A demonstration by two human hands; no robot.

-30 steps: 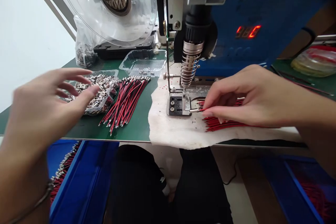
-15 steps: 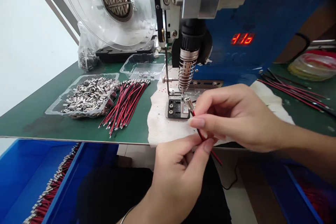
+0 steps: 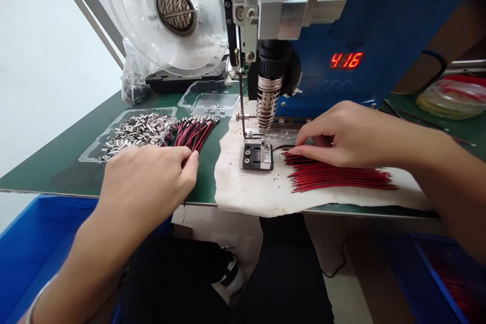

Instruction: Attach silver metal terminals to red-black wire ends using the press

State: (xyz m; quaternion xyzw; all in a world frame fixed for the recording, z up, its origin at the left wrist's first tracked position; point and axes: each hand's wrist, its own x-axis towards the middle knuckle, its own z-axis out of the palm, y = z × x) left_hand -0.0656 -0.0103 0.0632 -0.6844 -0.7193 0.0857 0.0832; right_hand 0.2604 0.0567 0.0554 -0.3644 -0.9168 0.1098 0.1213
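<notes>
My left hand (image 3: 152, 174) is closed in a pinch at the bundle of red-and-black wires (image 3: 195, 134) with metal end pieces. Its thumb and forefinger meet on a red-and-black wire at the near part of this bundle, and the palm hides the rest. My right hand (image 3: 341, 136) pinches a thin dark wire (image 3: 283, 147), whose end reaches towards the small metal fixture (image 3: 261, 156) under the spring-wrapped soldering head (image 3: 269, 98). Beneath that hand, a row of red wires (image 3: 337, 178) lies on the pale cloth (image 3: 250, 197).
A clear plastic tray (image 3: 93, 152) of small metal parts stands left of the bundle, with another clear tray (image 3: 210, 93) behind. The blue machine (image 3: 372, 25) displays 416. Blue bins (image 3: 34, 233) sit below the table edge. A clear round cover (image 3: 132, 5) rises at the back left.
My hands have parted: the left went left to the wire bundle, the right withdrew slightly right to the red wires. The wire with the metal end has left the space before the fixture.
</notes>
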